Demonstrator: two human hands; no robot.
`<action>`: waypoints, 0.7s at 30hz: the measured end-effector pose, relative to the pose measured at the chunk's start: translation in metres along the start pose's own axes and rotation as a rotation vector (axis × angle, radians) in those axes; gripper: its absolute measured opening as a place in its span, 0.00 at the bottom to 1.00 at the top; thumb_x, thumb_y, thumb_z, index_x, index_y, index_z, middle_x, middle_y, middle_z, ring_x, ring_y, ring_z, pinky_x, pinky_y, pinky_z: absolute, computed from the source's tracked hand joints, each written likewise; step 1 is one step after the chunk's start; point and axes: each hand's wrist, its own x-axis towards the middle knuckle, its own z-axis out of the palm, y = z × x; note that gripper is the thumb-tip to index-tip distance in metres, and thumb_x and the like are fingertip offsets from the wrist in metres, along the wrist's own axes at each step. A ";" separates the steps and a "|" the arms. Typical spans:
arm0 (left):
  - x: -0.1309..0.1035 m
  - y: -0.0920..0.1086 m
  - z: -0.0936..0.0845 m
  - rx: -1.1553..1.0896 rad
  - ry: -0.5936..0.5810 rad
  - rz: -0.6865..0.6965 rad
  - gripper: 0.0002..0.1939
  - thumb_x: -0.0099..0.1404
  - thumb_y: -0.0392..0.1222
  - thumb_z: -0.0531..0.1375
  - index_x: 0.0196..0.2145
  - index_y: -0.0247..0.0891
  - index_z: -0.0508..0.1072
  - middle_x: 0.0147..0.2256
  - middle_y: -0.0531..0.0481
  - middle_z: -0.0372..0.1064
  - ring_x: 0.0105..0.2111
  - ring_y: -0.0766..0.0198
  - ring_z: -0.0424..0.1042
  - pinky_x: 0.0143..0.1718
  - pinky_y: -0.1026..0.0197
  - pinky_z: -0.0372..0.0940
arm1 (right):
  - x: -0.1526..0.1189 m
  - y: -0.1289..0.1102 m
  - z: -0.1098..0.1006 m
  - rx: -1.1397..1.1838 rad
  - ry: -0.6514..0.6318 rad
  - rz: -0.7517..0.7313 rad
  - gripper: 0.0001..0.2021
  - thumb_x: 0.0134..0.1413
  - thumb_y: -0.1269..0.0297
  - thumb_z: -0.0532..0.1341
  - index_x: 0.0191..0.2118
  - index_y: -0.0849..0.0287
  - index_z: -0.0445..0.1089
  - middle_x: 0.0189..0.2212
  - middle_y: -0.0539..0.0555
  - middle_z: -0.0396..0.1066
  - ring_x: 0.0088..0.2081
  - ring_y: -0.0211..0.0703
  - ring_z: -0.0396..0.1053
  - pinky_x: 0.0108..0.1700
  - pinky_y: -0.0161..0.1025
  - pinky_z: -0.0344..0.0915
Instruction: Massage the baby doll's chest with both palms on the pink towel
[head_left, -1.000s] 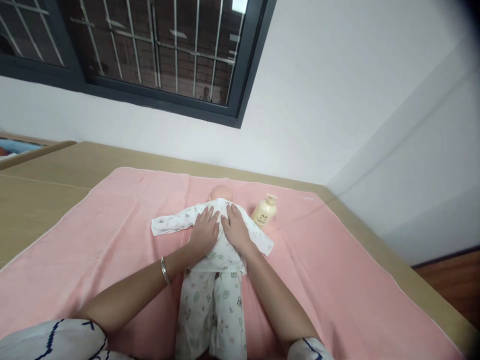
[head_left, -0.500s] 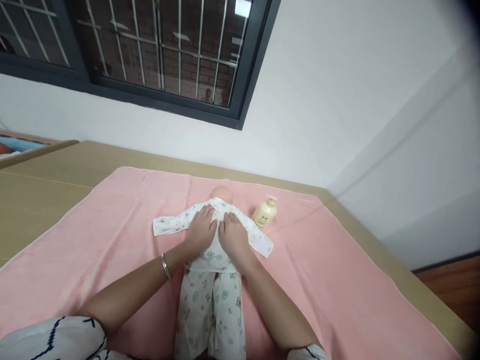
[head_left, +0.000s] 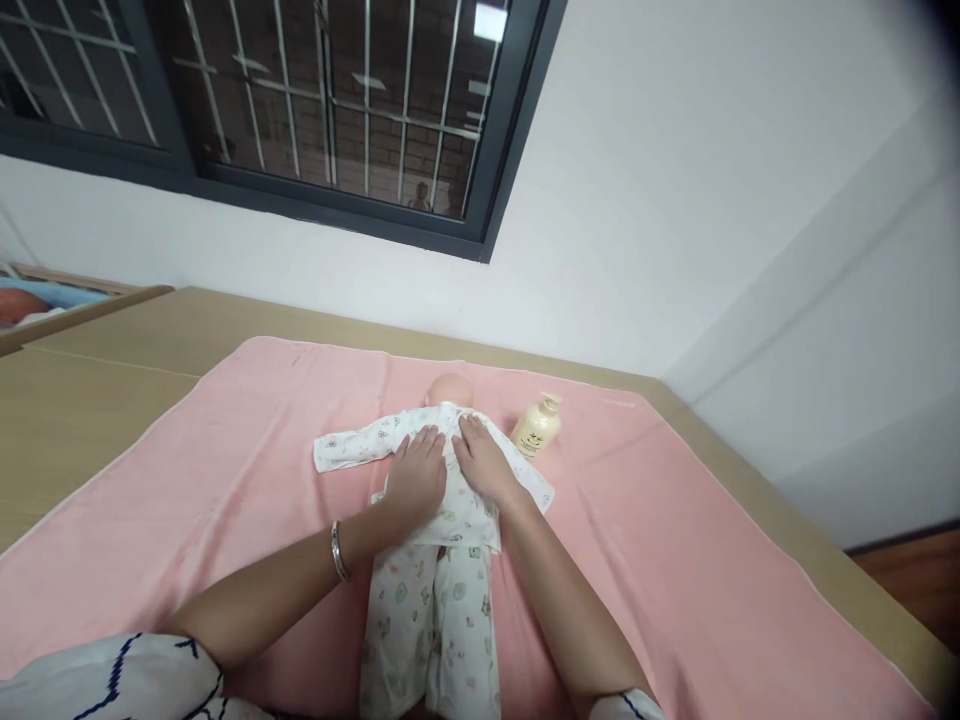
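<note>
A baby doll [head_left: 450, 390] lies on a pink blanket [head_left: 255, 440], its head toward the wall. It wears a white patterned top [head_left: 469, 520] with the sleeves spread to both sides, and matching trousers [head_left: 461, 620]. My left hand [head_left: 417, 472] rests flat on the left side of the doll's back or chest, fingers stretched out; which side of the doll is up I cannot tell. On the right upper part of the top lies my right hand [head_left: 484, 460], also flat. A cream pump bottle [head_left: 537, 428] leans or lies just beyond the right sleeve.
Beneath the blanket is a wooden surface [head_left: 112, 330] that meets a white wall [head_left: 600, 200]. Above it sits a dark-framed window [head_left: 337, 120] with metal bars. At the far left a wooden-edged compartment [head_left: 75, 325] holds blue and orange items.
My left hand has slid down the top a little, toward me. My right hand has moved slightly up toward the doll's right shoulder area. The view has shifted slightly.
</note>
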 end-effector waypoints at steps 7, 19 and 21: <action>0.015 -0.022 0.000 -0.110 -0.033 -0.032 0.25 0.71 0.38 0.43 0.62 0.29 0.61 0.66 0.36 0.53 0.68 0.49 0.47 0.65 0.38 0.49 | -0.023 -0.035 0.012 -0.156 0.038 0.040 0.25 0.65 0.67 0.47 0.65 0.69 0.57 0.65 0.69 0.55 0.68 0.58 0.48 0.66 0.53 0.48; 0.026 -0.024 -0.002 -0.109 -0.108 -0.033 0.26 0.73 0.41 0.42 0.63 0.29 0.60 0.65 0.35 0.55 0.67 0.52 0.50 0.65 0.42 0.50 | -0.015 -0.033 0.005 -0.216 -0.062 -0.020 0.27 0.63 0.70 0.47 0.66 0.76 0.53 0.67 0.72 0.48 0.70 0.58 0.42 0.69 0.51 0.41; 0.033 -0.027 -0.002 -0.116 -0.121 -0.043 0.26 0.73 0.42 0.41 0.64 0.27 0.58 0.66 0.34 0.52 0.68 0.51 0.47 0.65 0.42 0.50 | -0.018 -0.038 0.008 -0.202 -0.061 -0.011 0.27 0.62 0.72 0.47 0.65 0.75 0.55 0.66 0.71 0.50 0.69 0.58 0.43 0.68 0.51 0.42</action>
